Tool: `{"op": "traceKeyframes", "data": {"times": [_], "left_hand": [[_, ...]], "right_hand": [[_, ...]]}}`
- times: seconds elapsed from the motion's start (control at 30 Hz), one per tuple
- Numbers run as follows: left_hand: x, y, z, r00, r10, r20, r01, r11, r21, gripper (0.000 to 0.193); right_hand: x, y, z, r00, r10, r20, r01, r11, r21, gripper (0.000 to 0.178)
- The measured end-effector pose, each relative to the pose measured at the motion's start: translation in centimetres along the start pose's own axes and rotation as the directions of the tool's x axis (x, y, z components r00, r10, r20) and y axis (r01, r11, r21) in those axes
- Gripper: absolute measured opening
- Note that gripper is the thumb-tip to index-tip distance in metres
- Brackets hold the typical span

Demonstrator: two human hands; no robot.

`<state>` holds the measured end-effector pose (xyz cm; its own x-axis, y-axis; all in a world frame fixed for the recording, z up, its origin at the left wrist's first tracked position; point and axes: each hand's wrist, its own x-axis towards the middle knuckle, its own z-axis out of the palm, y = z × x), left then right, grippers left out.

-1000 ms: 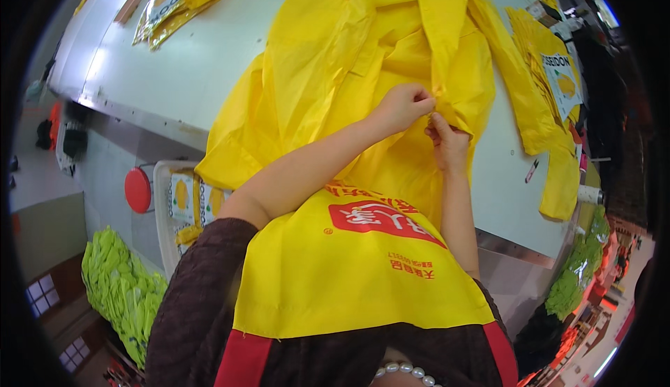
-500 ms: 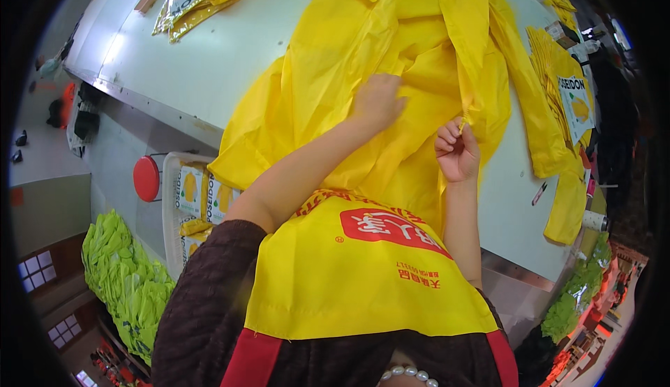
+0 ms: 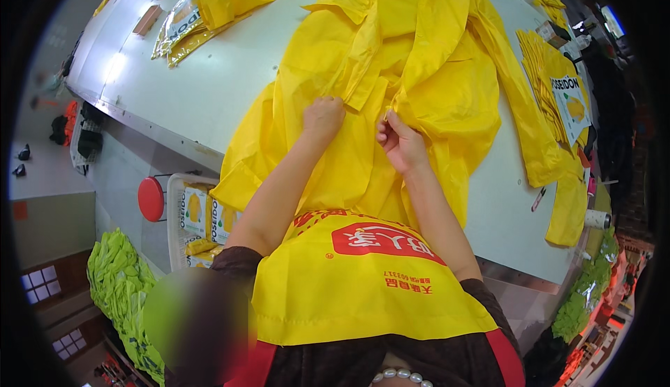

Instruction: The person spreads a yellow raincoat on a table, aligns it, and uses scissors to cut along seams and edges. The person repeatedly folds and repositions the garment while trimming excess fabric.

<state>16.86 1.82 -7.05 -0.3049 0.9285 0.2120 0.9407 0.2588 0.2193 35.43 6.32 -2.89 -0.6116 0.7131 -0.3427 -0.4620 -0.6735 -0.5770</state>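
Note:
A long yellow raincoat (image 3: 321,45) lies spread on the pale table, its front parted and its sleeves stretched to either side. Its lower part reaches down to my apron. My left hand (image 3: 324,120) is closed in a fist on the left front panel, and creases run up from the cloth it grips. Just to the right, my right hand (image 3: 403,141) pinches the edge of the right front panel between thumb and fingers. What lies inside the left fist is hidden.
Packaged yellow garments (image 3: 192,24) lie at the table's far left, near a brown block (image 3: 147,20). Folded packs (image 3: 558,87) are stacked at right, by a small pen-like item (image 3: 538,199). A white crate (image 3: 173,219), red stool (image 3: 151,198) and green heap (image 3: 118,282) stand left.
My right hand has moved left, bringing the right front edge inward. My left hand has shifted left and down and now closes on the left panel. The two hands are closer together.

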Motion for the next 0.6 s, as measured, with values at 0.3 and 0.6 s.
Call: {"op": "traceKeyframes", "data": {"times": [0.3,0.6], "left_hand": [[-1.3,4.0,-6.1,0.957,0.169,-0.237,-0.219,0.954,-0.204,0.010],[-3.5,5.9,-5.2,0.947,0.290,-0.140,-0.311,0.936,-0.166,0.009]], "right_hand": [[1.5,0.0,2.9,0.997,-0.033,-0.068,0.029,0.998,-0.058,0.014],[1.4,0.1,-0.4,0.994,0.017,-0.110,-0.062,0.908,-0.413,0.020]]}}
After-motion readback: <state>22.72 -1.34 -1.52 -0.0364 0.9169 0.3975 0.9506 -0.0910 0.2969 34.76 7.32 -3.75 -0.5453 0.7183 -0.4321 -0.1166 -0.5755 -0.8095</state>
